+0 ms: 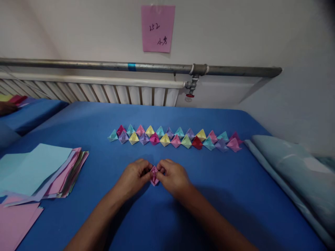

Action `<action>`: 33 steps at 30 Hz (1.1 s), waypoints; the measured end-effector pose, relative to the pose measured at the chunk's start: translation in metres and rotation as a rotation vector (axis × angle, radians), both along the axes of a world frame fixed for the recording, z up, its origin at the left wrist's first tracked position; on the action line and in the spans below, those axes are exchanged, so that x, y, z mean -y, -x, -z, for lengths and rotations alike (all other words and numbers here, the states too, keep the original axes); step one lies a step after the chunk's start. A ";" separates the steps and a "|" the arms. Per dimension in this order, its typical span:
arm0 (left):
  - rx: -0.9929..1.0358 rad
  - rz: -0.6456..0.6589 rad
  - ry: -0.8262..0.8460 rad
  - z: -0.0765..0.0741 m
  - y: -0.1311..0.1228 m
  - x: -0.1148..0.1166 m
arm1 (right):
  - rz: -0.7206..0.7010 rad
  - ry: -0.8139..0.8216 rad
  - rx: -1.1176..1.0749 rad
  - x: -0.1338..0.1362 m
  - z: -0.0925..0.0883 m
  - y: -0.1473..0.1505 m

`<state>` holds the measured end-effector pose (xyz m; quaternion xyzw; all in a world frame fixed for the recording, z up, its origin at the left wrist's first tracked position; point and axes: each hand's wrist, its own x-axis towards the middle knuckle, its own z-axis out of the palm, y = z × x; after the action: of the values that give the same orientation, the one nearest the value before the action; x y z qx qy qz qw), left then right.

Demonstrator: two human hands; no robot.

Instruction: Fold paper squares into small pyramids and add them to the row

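Observation:
A small pink origami boat (154, 175) is pinched between my two hands, low over the blue surface (157, 223). My left hand (134, 176) grips its left point with thumb and fingers, while my right hand (173, 176) has hold of the right point. Folds run down the middle of the paper, and its side corners are hidden by my fingertips. Beyond my hands, two rows of finished paper boats stretch from left to right; among them are a yellow boat (164, 140), a red boat (197, 143) and a pink boat (234, 144).
Stacks of coloured paper (49, 167) lie at the left, a light blue sheet on top. A folded pale green cloth (293, 167) rests along the right edge. Behind are a white radiator (123, 93), a metal pipe (99, 65) and a pink note (157, 29). Another person's hand (7, 108) shows far left.

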<state>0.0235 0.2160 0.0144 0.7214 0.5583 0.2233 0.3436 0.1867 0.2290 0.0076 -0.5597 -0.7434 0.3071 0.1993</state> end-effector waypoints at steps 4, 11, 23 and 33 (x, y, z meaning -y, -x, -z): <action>-0.025 -0.021 0.002 -0.001 -0.002 0.000 | -0.006 -0.020 0.008 0.001 -0.001 0.000; -0.045 -0.057 -0.001 0.003 -0.004 0.000 | 0.015 -0.012 0.012 0.002 0.000 0.001; 0.149 -0.127 0.000 0.006 -0.002 -0.001 | 0.080 -0.038 -0.166 -0.004 0.007 0.000; 0.012 -0.075 -0.066 -0.008 0.007 0.009 | 0.124 -0.040 -0.330 -0.002 0.014 -0.010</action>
<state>0.0167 0.2073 0.0224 0.7095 0.5753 0.2588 0.3140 0.1966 0.2310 -0.0063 -0.5425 -0.6705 0.3669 0.3485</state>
